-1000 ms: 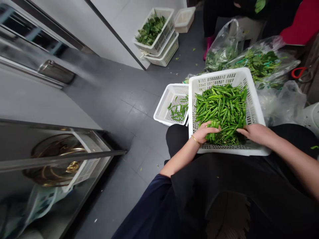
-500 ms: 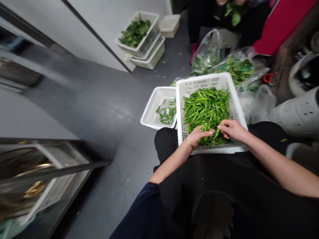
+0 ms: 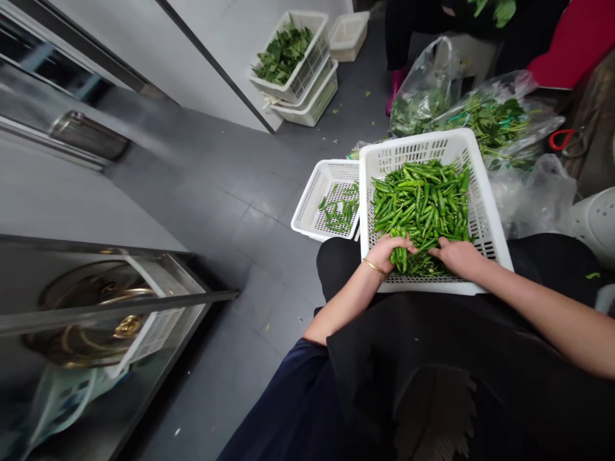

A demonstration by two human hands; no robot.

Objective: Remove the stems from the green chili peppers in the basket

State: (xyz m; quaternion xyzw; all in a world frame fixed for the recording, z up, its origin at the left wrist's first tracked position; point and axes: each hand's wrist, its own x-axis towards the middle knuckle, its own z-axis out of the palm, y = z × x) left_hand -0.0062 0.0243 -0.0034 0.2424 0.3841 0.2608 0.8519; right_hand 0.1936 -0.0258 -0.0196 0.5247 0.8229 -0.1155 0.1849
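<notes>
A white perforated basket (image 3: 494, 240) rests on my lap, heaped with long green chili peppers (image 3: 423, 198). My left hand (image 3: 388, 253), with a gold bangle at its wrist, is at the near left side of the heap. Its fingers are closed around several chilies (image 3: 400, 256) that hang below the thumb. Opposite it, my right hand (image 3: 459, 257) is down at the near part of the heap. Its thumb and forefinger are close together at a green chili (image 3: 425, 245); the other fingers are partly hidden. Short stem bits lie at the basket's near edge.
A second white basket (image 3: 305, 211) on the floor at left holds some chilies. Beyond are plastic bags of leafy greens (image 3: 504, 121), stacked baskets (image 3: 312, 105) and red-handled scissors (image 3: 561, 139). A metal shelf (image 3: 211, 296) stands at left; another person sits at the top right.
The view has swung, so the scene sits further right. My right hand has gone from a raised pinch on a chili down onto the heap. My left hand still grips chilies.
</notes>
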